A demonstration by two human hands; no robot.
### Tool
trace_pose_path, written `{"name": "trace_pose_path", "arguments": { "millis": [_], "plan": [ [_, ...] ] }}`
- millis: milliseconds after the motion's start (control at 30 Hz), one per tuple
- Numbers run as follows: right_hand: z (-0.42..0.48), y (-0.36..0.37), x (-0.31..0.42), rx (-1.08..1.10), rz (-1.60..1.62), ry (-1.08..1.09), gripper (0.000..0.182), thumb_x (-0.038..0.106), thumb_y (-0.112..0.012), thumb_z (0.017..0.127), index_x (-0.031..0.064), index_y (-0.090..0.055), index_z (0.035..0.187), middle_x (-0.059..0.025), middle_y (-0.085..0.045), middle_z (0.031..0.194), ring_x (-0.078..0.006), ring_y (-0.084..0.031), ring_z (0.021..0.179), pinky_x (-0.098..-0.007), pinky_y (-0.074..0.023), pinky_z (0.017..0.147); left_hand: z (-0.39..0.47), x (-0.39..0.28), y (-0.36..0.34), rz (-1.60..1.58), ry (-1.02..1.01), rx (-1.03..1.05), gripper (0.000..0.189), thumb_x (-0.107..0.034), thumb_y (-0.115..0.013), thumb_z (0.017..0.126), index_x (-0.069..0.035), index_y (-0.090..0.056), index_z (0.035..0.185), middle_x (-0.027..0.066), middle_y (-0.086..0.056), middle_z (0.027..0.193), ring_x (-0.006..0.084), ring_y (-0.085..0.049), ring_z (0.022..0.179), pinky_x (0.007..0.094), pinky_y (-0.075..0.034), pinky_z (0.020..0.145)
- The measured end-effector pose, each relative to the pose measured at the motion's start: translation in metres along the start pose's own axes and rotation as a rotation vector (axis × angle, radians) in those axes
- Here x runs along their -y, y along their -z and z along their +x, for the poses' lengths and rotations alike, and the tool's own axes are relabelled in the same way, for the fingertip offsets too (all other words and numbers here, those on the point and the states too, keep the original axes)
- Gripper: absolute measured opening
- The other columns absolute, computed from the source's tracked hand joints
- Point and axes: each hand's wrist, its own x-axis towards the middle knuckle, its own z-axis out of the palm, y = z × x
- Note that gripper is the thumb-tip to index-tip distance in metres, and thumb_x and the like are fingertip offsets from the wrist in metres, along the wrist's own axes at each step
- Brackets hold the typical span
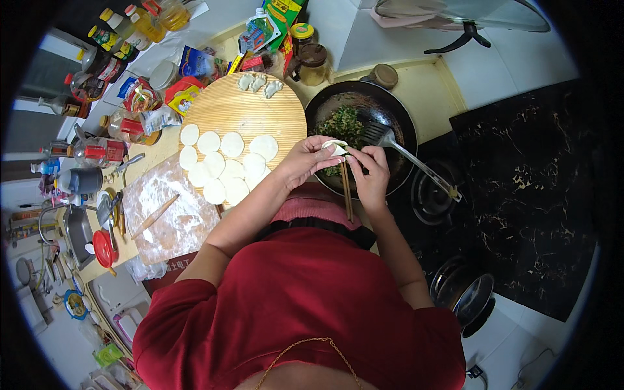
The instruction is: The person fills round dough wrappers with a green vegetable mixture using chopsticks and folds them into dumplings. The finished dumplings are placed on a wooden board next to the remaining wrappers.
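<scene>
My left hand (310,157) holds a folded round dough wrapper (335,146) with green filling showing at its edge. The fingers of my right hand (369,170) pinch the wrapper's right end, and a pair of chopsticks (346,192) hangs down beside them. Both hands are over the near part of a black wok (407,114), which contains chopped green filling (345,124) and a slotted metal spatula (414,158). Left of the wok, a round ribbed board (243,114) carries several flat wrappers (232,145) and, at its far edge, a few finished dumplings (273,88).
A floured board (195,234) with a wooden rolling pin (155,216) lies at left. Bottles and food packets (192,63) line the counter behind. A glass jar (312,63) and a small round container (382,76) stand beyond the wok. The gas burner (437,192) is at right.
</scene>
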Motion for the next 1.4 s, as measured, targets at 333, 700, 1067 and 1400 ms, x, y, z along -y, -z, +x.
{"name": "trace_pose_path", "arguments": {
  "millis": [333,700,1067,1400],
  "plan": [
    [0.010,-0.004,0.003,0.048,-0.087,0.130,0.012,0.005,-0.068,0.077,0.0056,-0.067,0.088,-0.0090,-0.053,0.088,-0.0259,-0.055,0.080,-0.0351,-0.0452,0.070,-0.003,0.000,-0.007,0.058,-0.008,0.008,0.023,-0.007,-0.054,0.093,0.000,-0.058,0.115,0.0121,-0.063,0.109,0.0227,-0.063,0.100,0.0324,-0.054,0.090],
    [0.012,-0.006,0.004,0.027,-0.013,0.037,0.012,0.006,-0.069,0.077,0.0056,-0.067,0.089,-0.0087,-0.052,0.088,-0.0250,-0.055,0.082,-0.0335,-0.0455,0.072,-0.001,0.001,-0.001,0.038,-0.018,0.015,0.023,-0.007,-0.053,0.093,0.000,-0.058,0.114,0.0109,-0.062,0.109,0.0210,-0.063,0.099,0.0321,-0.053,0.091],
    [0.015,-0.004,0.001,-0.025,0.034,-0.062,0.010,0.006,-0.065,0.082,0.0064,-0.068,0.091,-0.0078,-0.053,0.088,-0.0225,-0.055,0.079,-0.0310,-0.0449,0.067,0.001,0.001,0.003,0.004,0.002,-0.022,0.021,-0.009,-0.053,0.094,0.000,-0.058,0.112,0.0104,-0.063,0.107,0.0210,-0.064,0.097,0.0308,-0.054,0.089],
    [0.010,-0.006,0.000,0.030,0.105,-0.200,0.014,0.008,-0.072,0.076,0.0067,-0.070,0.090,-0.0050,-0.055,0.087,-0.0164,-0.052,0.070,-0.0264,-0.0417,0.060,0.001,-0.001,0.001,-0.029,-0.019,-0.012,0.019,-0.009,-0.053,0.094,-0.001,-0.058,0.110,0.0093,-0.063,0.106,0.0201,-0.064,0.097,0.0296,-0.054,0.088]
  ]
}}
